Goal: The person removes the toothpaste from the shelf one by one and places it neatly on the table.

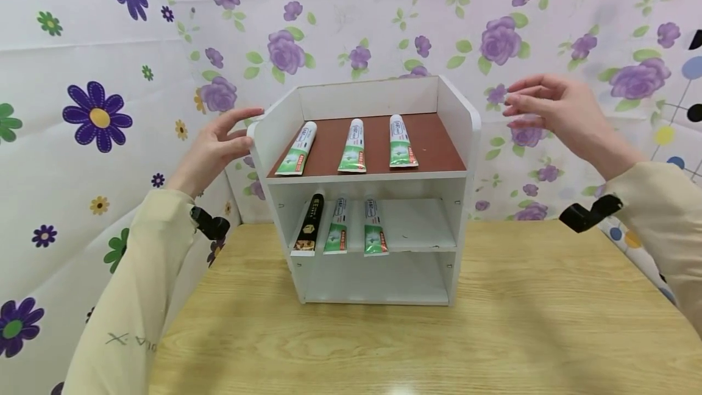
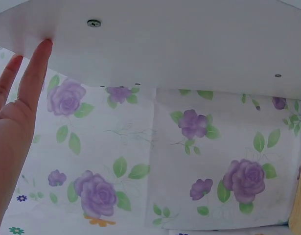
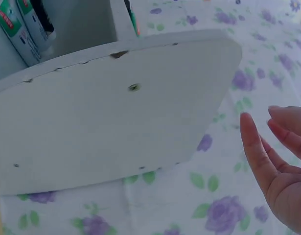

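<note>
white shelf unit (image 1: 460,139) stands upright mid wooden surface (image 1: 493,334), tubes lying on top two tiers. left hand (image 1: 211,151) rests straight fingers (image 2: 35,68) against left side panel, steadying. right hand (image 1: 554,111) hovers near right panel, apart, fingers relaxed, holding nothing.

A: head view bright, even light from above. Soft glare patch on the table (image 1: 395,386) at the front edge. Faint shadow under the shelf unit (image 1: 378,200).

B: edges?

A: wide-angle bend, backdrop seams curve at the corners. Centre sharp.

B: wrist cams?

A: both washed out, low contrast. Left hand (image 2: 13,122) and right hand (image 3: 282,161) soft, too close to focus.
</note>
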A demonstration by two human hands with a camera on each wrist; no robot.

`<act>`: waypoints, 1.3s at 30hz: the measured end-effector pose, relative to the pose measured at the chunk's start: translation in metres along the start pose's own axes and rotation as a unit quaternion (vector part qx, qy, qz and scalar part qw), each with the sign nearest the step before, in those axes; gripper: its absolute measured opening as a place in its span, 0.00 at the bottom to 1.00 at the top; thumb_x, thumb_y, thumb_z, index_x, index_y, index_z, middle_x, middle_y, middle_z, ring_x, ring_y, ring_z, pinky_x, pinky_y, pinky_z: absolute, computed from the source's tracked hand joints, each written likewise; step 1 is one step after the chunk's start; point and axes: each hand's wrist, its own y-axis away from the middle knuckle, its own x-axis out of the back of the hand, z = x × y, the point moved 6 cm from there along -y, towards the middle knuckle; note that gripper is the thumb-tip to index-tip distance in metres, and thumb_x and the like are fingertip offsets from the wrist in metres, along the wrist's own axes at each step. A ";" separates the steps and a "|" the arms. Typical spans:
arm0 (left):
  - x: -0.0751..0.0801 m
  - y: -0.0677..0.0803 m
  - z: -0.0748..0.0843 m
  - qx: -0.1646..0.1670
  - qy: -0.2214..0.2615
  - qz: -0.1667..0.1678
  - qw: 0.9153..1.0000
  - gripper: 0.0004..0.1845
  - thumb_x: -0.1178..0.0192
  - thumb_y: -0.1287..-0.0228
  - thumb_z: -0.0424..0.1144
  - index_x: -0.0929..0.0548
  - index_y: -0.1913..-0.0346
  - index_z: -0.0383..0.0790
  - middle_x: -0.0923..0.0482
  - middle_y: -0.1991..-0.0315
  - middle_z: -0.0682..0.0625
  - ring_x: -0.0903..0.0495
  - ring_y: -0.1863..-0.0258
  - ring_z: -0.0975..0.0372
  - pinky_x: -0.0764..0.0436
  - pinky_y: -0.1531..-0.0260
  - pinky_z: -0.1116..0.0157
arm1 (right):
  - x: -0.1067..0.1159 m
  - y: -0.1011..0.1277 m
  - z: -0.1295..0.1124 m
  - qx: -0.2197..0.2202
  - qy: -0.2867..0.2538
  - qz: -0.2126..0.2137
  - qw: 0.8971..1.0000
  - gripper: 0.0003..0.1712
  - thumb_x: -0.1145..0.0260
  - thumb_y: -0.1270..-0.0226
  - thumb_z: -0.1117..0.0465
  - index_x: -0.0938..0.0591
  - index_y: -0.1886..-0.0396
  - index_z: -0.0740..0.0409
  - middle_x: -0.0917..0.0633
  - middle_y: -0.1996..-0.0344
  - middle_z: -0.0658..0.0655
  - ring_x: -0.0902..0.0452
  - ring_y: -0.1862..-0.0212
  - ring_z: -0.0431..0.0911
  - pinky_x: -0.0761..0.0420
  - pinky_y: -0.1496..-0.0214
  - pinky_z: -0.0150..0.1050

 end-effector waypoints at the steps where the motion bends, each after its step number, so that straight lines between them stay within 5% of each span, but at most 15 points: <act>1: 0.000 -0.001 0.000 0.005 -0.004 -0.001 1.000 0.27 0.45 0.39 0.28 0.35 0.36 0.40 0.45 0.35 0.45 0.35 0.44 0.51 0.30 0.52 0.64 | -0.003 -0.002 -0.006 0.004 0.024 0.004 1.000 0.16 0.37 0.41 0.67 0.24 0.53 0.67 0.20 0.64 0.60 0.21 0.63 0.48 0.23 0.63 0.37; 5: -0.001 -0.004 -0.002 0.017 -0.010 0.002 1.000 0.28 0.43 0.40 0.29 0.35 0.36 0.40 0.46 0.34 0.48 0.33 0.48 0.52 0.29 0.54 0.65 | -0.020 -0.012 -0.030 0.017 0.130 0.011 0.991 0.17 0.35 0.41 0.62 0.23 0.54 0.64 0.21 0.63 0.60 0.21 0.64 0.46 0.23 0.63 0.34; 15: 0.003 -0.005 -0.010 0.008 0.046 -0.008 0.999 0.23 0.45 0.40 0.25 0.29 0.41 0.39 0.46 0.33 0.51 0.44 0.38 0.53 0.31 0.50 0.63 | -0.085 -0.031 -0.054 -0.004 0.140 -0.044 0.989 0.15 0.37 0.39 0.63 0.25 0.53 0.64 0.23 0.60 0.62 0.23 0.61 0.51 0.23 0.60 0.35; 24: 0.003 -0.007 -0.017 0.012 0.086 -0.002 0.996 0.22 0.47 0.39 0.24 0.27 0.42 0.42 0.47 0.35 0.44 0.33 0.49 0.53 0.26 0.58 0.62 | -0.138 -0.052 -0.022 -0.067 0.169 -0.103 0.978 0.15 0.39 0.38 0.66 0.25 0.53 0.66 0.25 0.59 0.63 0.23 0.61 0.49 0.24 0.57 0.38; 39: 0.003 -0.008 -0.019 0.003 0.099 -0.006 0.995 0.22 0.47 0.39 0.24 0.27 0.43 0.43 0.44 0.37 0.42 0.32 0.50 0.53 0.25 0.58 0.61 | -0.145 -0.056 0.030 -0.195 0.158 -0.037 0.967 0.15 0.40 0.40 0.73 0.26 0.52 0.69 0.23 0.70 0.56 0.28 0.64 0.46 0.26 0.57 0.39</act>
